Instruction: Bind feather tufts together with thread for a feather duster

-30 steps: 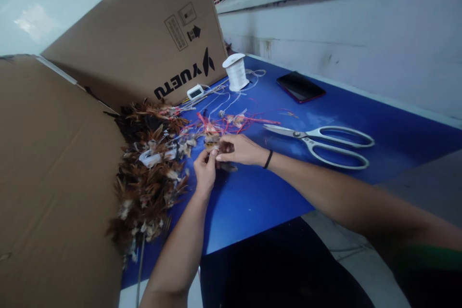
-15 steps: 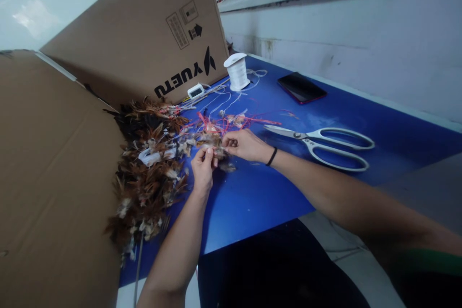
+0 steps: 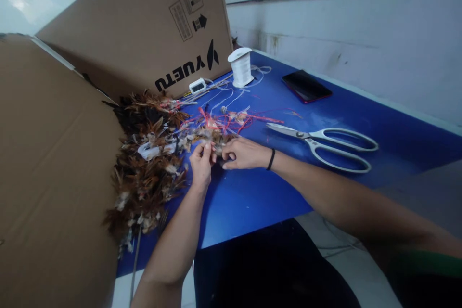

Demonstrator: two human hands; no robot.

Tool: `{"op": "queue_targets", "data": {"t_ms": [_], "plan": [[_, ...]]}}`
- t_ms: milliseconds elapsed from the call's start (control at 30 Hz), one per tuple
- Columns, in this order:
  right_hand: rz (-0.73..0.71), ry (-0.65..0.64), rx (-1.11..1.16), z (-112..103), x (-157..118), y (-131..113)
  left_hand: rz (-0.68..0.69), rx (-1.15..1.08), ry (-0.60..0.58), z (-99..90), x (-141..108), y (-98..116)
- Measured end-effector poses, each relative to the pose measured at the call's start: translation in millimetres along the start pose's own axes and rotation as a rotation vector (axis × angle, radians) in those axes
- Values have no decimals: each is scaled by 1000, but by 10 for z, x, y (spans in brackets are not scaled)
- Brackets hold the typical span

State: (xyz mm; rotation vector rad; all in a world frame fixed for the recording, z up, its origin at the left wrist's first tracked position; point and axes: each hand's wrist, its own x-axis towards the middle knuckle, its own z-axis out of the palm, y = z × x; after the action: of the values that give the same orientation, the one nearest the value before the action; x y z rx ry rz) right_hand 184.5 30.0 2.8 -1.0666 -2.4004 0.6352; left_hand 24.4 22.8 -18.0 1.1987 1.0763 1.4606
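Observation:
Between my two hands is a small tuft of brown and whitish feathers [image 3: 216, 138]. My left hand [image 3: 202, 161] pinches it between thumb and fingertips. The fingers of my right hand [image 3: 245, 153], which has a black band at the wrist, are curled at the tuft's right side; what they grip is too small to make out. Just beyond lie pink strands [image 3: 231, 119] on the blue table [image 3: 249, 202]. To the left is a large pile of brown feather bunches [image 3: 144, 173]. Metal scissors [image 3: 306, 135] lie to the right with their blades pointing left.
A white spool [image 3: 241, 68] stands at the back, beside a small white device [image 3: 197, 86]. A dark phone [image 3: 306, 85] lies at the back right. Cardboard panels [image 3: 137, 19] rise behind and left of the feather pile. A wall with a ledge borders the far side.
My right hand has turned and moved slightly down, with its fingers more curled. My left hand still pinches the tuft. The whole view has shifted a little.

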Motion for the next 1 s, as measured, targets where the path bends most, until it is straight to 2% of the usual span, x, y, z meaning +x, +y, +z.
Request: {"op": "queue_targets", "data": {"t_ms": [133,233,333,467,700,1000], "plan": [[-53,-71,-61,82,3,23,4,-12,-2,-3,2,12],[-49,-86,-21,28,-9,13,4,-21,5,-15,11,12],[-36,-90,103,-95,-26,-18,-6,-27,15,-37,31,3],[52,-32,259,-210,-45,-11,-27,-33,25,-56,52,-8],[145,29,689,-235,-45,147,-50,-51,26,-70,50,-8],[266,148,997,-357,-58,151,-134,-50,-21,-61,0,16]]}}
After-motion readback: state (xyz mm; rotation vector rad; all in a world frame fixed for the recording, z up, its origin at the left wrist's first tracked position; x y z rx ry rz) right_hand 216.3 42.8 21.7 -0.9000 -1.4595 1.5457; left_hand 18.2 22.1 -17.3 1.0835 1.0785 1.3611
